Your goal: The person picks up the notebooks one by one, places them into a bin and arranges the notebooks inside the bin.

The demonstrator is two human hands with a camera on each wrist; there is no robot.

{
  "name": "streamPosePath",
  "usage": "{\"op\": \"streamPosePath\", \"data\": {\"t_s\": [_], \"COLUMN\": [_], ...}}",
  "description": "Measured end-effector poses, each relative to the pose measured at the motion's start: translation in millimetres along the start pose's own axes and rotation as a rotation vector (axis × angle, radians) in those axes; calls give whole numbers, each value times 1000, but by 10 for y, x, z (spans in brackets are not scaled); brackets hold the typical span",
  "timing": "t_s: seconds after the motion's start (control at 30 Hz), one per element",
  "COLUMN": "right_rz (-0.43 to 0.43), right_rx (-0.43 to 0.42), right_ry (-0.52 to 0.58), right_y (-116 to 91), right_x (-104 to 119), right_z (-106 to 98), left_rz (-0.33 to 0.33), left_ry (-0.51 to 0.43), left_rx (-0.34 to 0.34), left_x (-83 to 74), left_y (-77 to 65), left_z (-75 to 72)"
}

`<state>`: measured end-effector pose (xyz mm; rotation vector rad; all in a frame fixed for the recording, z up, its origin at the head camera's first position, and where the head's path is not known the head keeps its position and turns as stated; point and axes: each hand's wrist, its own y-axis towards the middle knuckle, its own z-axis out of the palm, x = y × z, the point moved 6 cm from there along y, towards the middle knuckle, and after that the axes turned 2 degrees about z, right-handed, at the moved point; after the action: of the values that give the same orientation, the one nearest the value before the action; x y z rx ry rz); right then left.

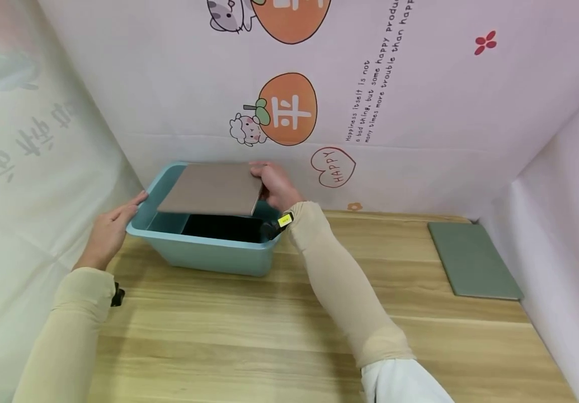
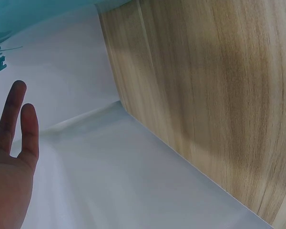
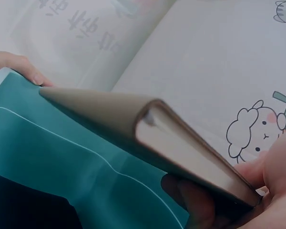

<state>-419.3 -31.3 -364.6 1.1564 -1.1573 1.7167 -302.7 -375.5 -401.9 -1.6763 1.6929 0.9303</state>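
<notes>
A light-blue plastic bin stands on the table at the back left. Over its opening a taupe-covered notebook is held at a slant. My right hand grips the notebook by its right end, thumb on one cover and fingers under the other; its white page edges show in the right wrist view. My left hand holds the bin's left rim, with a fingertip over the edge. Two of its fingers stick out straight in the left wrist view. Something black lies inside the bin, partly hidden.
A grey-green notebook lies flat at the table's right edge. White printed cloth hangs behind the wood-grain table and along both sides. The bin stands near the back and left cloth.
</notes>
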Motion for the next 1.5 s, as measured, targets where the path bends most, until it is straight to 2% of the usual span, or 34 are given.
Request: {"op": "streamPosePath", "data": {"t_s": [0.47,0.87,1.13,1.5], "right_rz": [8,28,35,111], "right_rx": [-19,-47,-14,37], "right_ry": [37,48,-1,-62], "right_y": [82,120,131,128], "right_x": [-63,-109,-143,-197], "right_z": [97,116,130,180], "left_rz": [1,1,12,18], "left_ry": [-2,-6,-3,-2], "left_rx": [-11,-16,-13,-16], "left_x": [100,97,88,93], "left_y": [64,53,52,54], "left_z": [-9,10,19,4]}}
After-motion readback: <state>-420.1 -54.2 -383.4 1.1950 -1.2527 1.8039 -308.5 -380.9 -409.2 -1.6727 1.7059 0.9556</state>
